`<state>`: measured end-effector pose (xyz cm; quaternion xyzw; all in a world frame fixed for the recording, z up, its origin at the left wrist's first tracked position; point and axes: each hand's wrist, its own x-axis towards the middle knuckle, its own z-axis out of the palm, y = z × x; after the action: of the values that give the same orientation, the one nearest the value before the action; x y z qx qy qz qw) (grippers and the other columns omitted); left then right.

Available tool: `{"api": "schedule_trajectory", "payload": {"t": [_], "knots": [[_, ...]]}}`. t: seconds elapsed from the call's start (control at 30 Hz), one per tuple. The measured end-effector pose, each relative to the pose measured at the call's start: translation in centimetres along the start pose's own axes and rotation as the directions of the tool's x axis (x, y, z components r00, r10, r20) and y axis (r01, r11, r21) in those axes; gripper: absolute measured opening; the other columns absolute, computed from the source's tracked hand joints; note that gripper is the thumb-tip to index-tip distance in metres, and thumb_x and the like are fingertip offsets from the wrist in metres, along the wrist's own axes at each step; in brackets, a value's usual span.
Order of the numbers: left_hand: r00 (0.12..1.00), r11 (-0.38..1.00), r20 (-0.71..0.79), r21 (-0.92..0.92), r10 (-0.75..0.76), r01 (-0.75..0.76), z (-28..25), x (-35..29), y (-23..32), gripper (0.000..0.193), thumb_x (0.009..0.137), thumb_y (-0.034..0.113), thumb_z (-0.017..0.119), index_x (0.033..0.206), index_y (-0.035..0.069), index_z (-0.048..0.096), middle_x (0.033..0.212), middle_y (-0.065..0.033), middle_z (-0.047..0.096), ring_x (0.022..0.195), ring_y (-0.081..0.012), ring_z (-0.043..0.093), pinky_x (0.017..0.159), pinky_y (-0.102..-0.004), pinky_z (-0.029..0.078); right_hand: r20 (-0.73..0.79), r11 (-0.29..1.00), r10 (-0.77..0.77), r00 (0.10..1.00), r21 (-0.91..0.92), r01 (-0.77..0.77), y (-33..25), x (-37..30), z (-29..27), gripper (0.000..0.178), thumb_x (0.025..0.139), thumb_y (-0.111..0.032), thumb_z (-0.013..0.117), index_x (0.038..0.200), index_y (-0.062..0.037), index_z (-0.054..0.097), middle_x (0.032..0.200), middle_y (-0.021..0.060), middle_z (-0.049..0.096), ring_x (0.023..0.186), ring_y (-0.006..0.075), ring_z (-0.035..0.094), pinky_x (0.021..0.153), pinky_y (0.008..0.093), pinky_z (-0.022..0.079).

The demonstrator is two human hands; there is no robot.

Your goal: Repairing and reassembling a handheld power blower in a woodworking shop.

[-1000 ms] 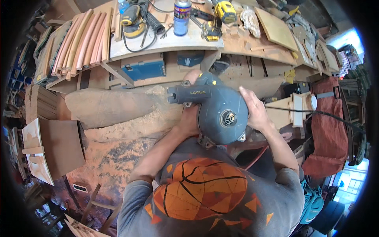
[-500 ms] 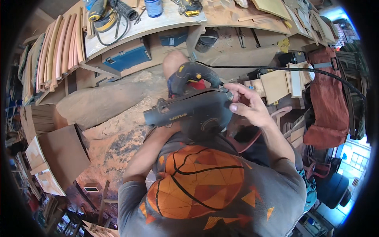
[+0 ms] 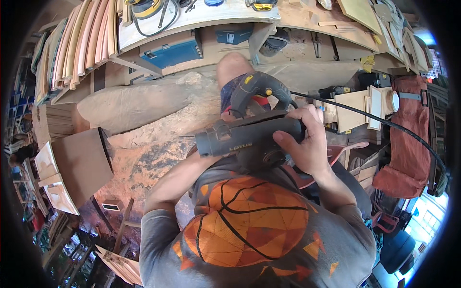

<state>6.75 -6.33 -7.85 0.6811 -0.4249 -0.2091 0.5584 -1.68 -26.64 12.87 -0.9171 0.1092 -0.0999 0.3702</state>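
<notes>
A dark grey electric blower [image 3: 254, 137] is held in front of my chest, its short tube nozzle pointing left. Its looped handle [image 3: 261, 86], with a yellow button, stands on the far side. My right hand [image 3: 309, 137] is closed around the blower's right end, thumb on the near face and fingers over the top. Most of my left hand [image 3: 228, 116] is hidden behind the nozzle; its forearm passes beneath, and what looks like its fingers shows on the far side. A black power cord [image 3: 355, 109] runs off to the right.
A workbench [image 3: 201, 20] with power tools crosses the far side, above a blue toolbox [image 3: 173, 50]. Wood strips [image 3: 86, 43] stack at the far left. A brown board [image 3: 79, 165] leans at left. A dusty sheet [image 3: 134, 103] covers the floor. A red-brown cloth [image 3: 406, 153] hangs at right.
My right hand has gone from a fingertip hold at the blower's right end to a fuller grip over it. The blower appears farther right and slightly lower as the view shifts.
</notes>
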Motion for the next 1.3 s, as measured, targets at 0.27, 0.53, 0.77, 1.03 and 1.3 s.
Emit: {"api": "schedule_trajectory", "payload": {"t": [0.27, 0.53, 0.77, 1.03, 1.3], "knots": [[0.995, 0.907, 0.073, -0.411, -0.073, 0.097, 1.5, 0.7, -1.8, 0.028, 0.102, 0.021, 0.054, 0.127, 0.015, 0.063, 0.120, -0.0011, 0.065, 0.106, -0.0134, 0.060, 0.088, -0.0325, 0.046, 0.158, 0.951, -0.271, 0.950, -0.112, 0.290, -2.5, 2.7, 0.2, 0.054, 0.059, -0.040, 0.093, 0.093, -0.0080, 0.066, 0.093, 0.0084, 0.058, 0.087, 0.0312, 0.052, 0.077, 0.0430, 0.043], [0.957, 0.606, 0.171, -0.744, -0.234, 0.281, 3.9, 0.4, -3.8, 0.029, 0.106, 0.024, 0.047, 0.130, 0.017, 0.062, 0.124, 0.0012, 0.062, 0.109, -0.0102, 0.055, 0.087, -0.0310, 0.042, 0.224, 0.929, -0.345, 0.912, -0.055, 0.365, -3.6, 4.2, 1.3, 0.058, 0.050, -0.045, 0.094, 0.087, -0.0082, 0.066, 0.088, 0.0089, 0.056, 0.083, 0.0316, 0.056, 0.068, 0.0441, 0.047], [0.992, 0.982, -0.072, -0.146, 0.107, -0.117, 2.0, -0.5, -0.9, 0.039, 0.098, 0.026, 0.059, 0.136, 0.015, 0.059, 0.129, 0.0006, 0.060, 0.113, -0.0181, 0.053, 0.091, -0.0325, 0.039, 0.247, 0.910, -0.415, 0.876, 0.095, 0.404, -2.4, 4.2, 0.9, 0.059, 0.044, -0.036, 0.100, 0.074, -0.0087, 0.057, 0.076, 0.0058, 0.050, 0.069, 0.0267, 0.049, 0.060, 0.0388, 0.040], [0.978, 0.775, 0.066, -0.600, -0.198, 0.197, 2.8, -1.5, -2.7, 0.055, 0.088, 0.029, 0.074, 0.138, 0.011, 0.058, 0.134, -0.0024, 0.059, 0.112, -0.0267, 0.053, 0.095, -0.0353, 0.038, 0.272, 0.906, -0.410, 0.870, 0.011, 0.424, -3.9, 4.1, 0.8, 0.051, 0.051, -0.036, 0.097, 0.076, -0.0085, 0.063, 0.070, 0.0047, 0.056, 0.062, 0.0260, 0.050, 0.054, 0.0389, 0.039], [0.999, 0.959, 0.030, -0.283, -0.014, 0.022, -0.4, 1.3, 1.1, 0.061, 0.083, 0.030, 0.078, 0.138, 0.012, 0.059, 0.124, 0.0008, 0.063, 0.104, -0.0291, 0.052, 0.093, -0.0374, 0.039, 0.276, 0.857, -0.507, 0.817, 0.059, 0.512, -2.9, 4.6, 0.8, 0.051, 0.052, -0.033, 0.098, 0.083, -0.0054, 0.067, 0.070, 0.0047, 0.057, 0.061, 0.0237, 0.048, 0.054, 0.0371, 0.038]]}}
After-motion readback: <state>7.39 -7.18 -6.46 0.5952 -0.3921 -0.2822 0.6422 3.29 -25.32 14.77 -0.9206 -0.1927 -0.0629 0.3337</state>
